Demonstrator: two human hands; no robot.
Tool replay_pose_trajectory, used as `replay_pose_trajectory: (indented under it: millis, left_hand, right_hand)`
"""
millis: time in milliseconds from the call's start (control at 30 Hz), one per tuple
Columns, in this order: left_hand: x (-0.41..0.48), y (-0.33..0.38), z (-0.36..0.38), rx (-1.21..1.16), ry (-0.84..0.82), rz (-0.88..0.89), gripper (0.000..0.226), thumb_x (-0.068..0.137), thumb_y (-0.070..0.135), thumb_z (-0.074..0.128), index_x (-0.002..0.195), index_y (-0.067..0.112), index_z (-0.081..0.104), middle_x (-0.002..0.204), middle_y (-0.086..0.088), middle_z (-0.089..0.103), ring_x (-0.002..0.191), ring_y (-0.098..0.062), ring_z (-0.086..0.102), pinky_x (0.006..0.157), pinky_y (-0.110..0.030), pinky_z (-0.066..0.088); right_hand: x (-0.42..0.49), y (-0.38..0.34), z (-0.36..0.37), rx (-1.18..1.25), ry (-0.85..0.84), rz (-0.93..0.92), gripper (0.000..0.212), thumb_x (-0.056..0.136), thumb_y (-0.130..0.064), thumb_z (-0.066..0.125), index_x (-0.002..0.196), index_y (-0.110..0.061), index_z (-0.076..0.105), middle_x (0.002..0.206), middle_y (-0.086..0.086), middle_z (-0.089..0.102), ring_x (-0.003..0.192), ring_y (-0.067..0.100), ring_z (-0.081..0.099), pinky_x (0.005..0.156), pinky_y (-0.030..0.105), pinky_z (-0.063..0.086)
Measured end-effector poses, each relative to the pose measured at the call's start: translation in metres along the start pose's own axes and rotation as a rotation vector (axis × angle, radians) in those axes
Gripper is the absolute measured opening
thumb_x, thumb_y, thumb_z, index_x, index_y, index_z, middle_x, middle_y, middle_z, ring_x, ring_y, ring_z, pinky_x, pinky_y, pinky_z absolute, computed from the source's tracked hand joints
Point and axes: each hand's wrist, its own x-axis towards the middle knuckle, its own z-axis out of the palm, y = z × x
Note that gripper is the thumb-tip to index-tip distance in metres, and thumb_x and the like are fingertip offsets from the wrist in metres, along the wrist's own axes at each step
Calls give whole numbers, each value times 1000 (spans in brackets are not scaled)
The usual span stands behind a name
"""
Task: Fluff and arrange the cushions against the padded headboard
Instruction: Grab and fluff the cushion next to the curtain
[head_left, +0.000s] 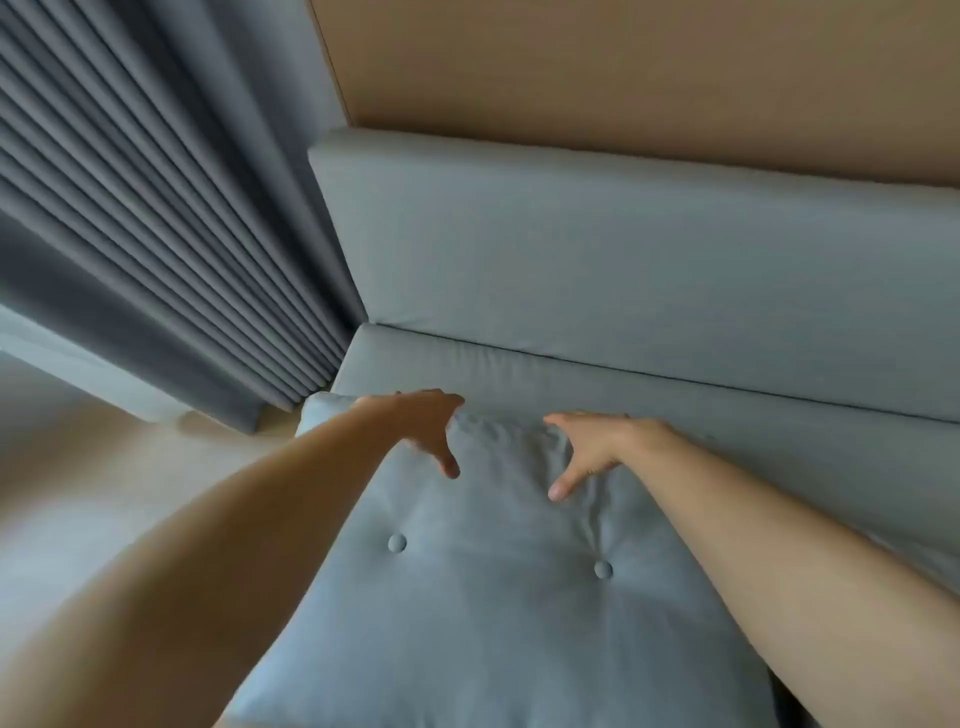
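Observation:
A grey-blue cushion with two fabric buttons lies in front of me, its far edge near the padded headboard. My left hand grips that far edge near the left corner, fingers curled behind it and thumb on the front face. My right hand holds the same edge further right, thumb pressed into the fabric. The fabric bunches between the two hands. The fingertips of both hands are hidden behind the cushion.
A grey-blue padded seat ledge runs along the base of the headboard. Pleated grey curtains hang at the left, reaching a pale floor. A tan wall panel rises above the headboard.

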Motion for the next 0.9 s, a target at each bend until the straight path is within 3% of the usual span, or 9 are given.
replay_pose_trajectory:
  millis: [133,200,333,467,533,633,800,900]
  left_hand:
    - [72,-27,7,47,-209,-27,161,44,84,84,163,29,-10,171,-4,16,154,-32,23,121,-54,27]
    - [96,-35,21,35,-304,-5,171,33,90,81,163,29,-11,171,-3,19,154,-32,24,121,-51,27]
    - [123,-47,43,-4,-224,91,162,32,88,83,162,21,13,160,-3,39,144,-31,41,116,-50,35]
    - [127,-49,45,-95,-207,136,155,31,82,87,156,15,26,147,-2,54,132,-29,52,111,-45,43]
    - [116,-46,40,-54,-147,149,143,26,84,86,144,16,41,129,-1,62,116,-28,60,102,-44,49]
    - [83,-40,38,27,18,182,102,35,82,86,112,23,58,105,3,68,94,-25,64,86,-41,53]
    - [-7,-28,44,102,349,200,72,46,74,83,92,24,59,93,3,71,89,-27,67,70,-35,43]
    - [-69,-21,55,116,579,345,63,32,67,86,72,25,60,64,6,63,61,-20,63,58,-29,45]
  right_hand:
    - [69,7,5,-21,-109,11,154,42,-74,92,163,-26,9,170,1,23,154,24,24,122,48,26]
    - [93,10,8,8,-151,9,166,25,-80,90,161,-27,13,168,-1,29,152,23,30,121,45,29]
    - [124,21,22,55,-199,4,161,22,-80,90,157,-22,25,161,0,40,146,24,39,119,43,31]
    - [135,28,32,99,-162,-14,156,10,-85,86,146,-22,42,148,-1,55,134,23,52,114,42,39]
    - [133,28,34,111,-113,-28,149,9,-85,87,141,-26,48,143,-4,60,130,22,57,112,43,43]
    - [104,17,31,83,8,-69,123,20,-80,89,127,-28,60,131,-5,69,122,22,64,104,40,48]
    - [8,-15,36,-106,246,-78,83,43,-74,85,103,-24,57,112,3,69,106,29,62,85,40,41]
    - [-58,-33,44,-176,464,-123,70,41,-75,79,86,-27,54,90,-5,65,88,23,62,74,40,42]
